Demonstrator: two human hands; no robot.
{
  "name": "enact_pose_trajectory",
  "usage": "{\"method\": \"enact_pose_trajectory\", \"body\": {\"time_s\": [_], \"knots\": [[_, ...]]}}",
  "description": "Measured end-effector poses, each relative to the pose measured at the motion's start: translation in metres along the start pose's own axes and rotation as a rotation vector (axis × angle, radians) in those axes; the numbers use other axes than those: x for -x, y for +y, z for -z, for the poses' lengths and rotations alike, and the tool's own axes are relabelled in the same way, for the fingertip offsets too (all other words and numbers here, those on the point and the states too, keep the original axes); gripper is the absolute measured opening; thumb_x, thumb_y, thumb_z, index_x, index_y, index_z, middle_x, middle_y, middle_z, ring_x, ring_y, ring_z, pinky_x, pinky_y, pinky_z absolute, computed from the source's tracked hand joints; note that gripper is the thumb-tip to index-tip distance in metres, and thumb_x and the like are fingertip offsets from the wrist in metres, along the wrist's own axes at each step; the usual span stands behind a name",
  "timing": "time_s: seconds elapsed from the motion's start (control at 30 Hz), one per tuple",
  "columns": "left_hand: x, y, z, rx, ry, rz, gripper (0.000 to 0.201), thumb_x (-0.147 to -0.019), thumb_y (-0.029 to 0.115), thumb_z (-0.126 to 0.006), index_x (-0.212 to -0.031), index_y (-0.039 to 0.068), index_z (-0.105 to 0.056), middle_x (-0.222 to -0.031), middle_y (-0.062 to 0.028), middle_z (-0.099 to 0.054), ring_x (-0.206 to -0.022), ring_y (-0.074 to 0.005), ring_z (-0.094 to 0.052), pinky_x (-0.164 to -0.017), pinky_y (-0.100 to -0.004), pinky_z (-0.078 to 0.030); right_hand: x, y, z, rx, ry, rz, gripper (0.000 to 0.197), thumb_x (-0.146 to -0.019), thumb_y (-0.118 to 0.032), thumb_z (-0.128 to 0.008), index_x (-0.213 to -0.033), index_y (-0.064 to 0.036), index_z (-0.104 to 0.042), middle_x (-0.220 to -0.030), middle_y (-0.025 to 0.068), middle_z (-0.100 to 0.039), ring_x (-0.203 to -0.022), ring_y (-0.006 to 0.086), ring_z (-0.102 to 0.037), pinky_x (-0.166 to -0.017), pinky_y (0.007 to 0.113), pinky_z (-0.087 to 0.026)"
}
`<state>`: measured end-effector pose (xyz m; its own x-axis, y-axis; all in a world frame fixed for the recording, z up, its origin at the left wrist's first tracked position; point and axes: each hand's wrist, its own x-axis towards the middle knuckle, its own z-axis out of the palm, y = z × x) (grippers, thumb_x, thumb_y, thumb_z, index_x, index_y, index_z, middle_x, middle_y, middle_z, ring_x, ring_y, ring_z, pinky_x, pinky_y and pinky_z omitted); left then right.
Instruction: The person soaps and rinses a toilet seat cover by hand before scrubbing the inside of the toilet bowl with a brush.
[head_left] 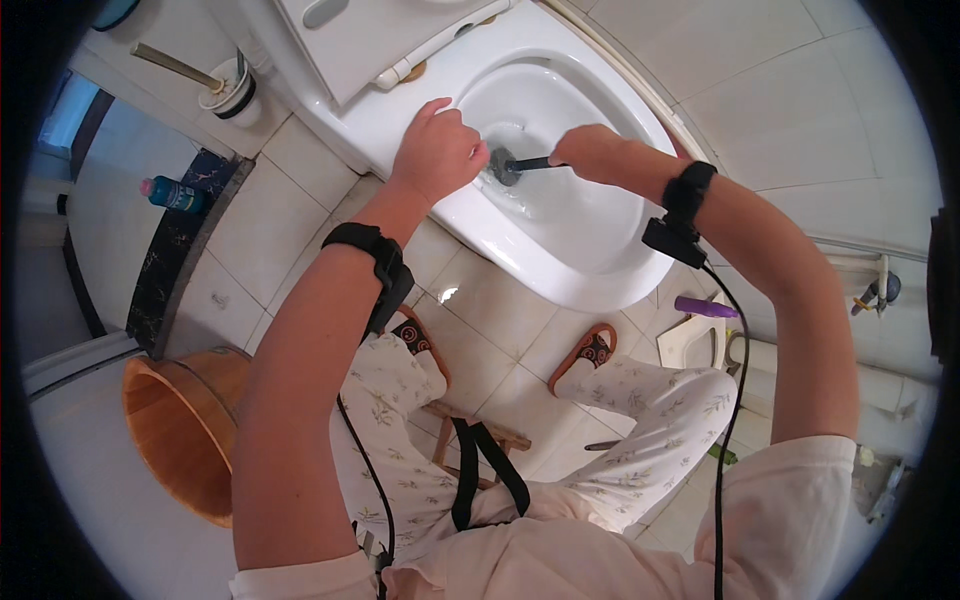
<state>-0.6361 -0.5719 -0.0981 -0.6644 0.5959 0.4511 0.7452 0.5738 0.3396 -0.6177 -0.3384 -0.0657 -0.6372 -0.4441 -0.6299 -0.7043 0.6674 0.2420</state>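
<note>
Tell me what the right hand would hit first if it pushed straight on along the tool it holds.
Most likely the left hand: the right hand points its dark-handled brush leftward across the toilet bowl, though depth is unclear.

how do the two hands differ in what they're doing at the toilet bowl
The right hand is closed round the dark handle of a brush, whose head sits inside the toilet bowl; the left hand holds no tool and rests on the bowl's rim. The right reaches in from the far side, the left from the near side. Both wear a black wrist strap and sit close to the brush head.
</note>
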Motion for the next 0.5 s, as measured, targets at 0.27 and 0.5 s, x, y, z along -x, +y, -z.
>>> {"method": "enact_pose_trajectory", "body": {"time_s": [0.27,0.5], "knots": [[0.001,-0.001,0.000,0.019,-0.009,0.006,0.025,-0.071,0.018,-0.053,-0.049,0.006,-0.056,-0.051,-0.0072,-0.050,-0.063,-0.0195,-0.051,-0.091,-0.0333,-0.035,0.055,-0.010,-0.040,-0.697,0.378,-0.157,0.030,-0.070,-0.005,-0.057,-0.100,-0.0086,-0.062,-0.083,0.0140,-0.061,-0.077,0.0306,-0.057,-0.072,0.035,-0.045],[0.003,-0.001,0.001,0.009,-0.007,0.004,0.026,-0.071,0.018,-0.052,-0.049,0.006,-0.055,-0.051,-0.0078,-0.049,-0.062,-0.0205,-0.051,-0.090,-0.0341,-0.036,0.029,-0.020,0.078,0.378,0.052,0.095,0.006,-0.068,-0.010,-0.058,-0.066,-0.0095,-0.064,-0.062,0.0045,-0.059,-0.058,0.0231,-0.058,-0.048,0.034,-0.042]]}}
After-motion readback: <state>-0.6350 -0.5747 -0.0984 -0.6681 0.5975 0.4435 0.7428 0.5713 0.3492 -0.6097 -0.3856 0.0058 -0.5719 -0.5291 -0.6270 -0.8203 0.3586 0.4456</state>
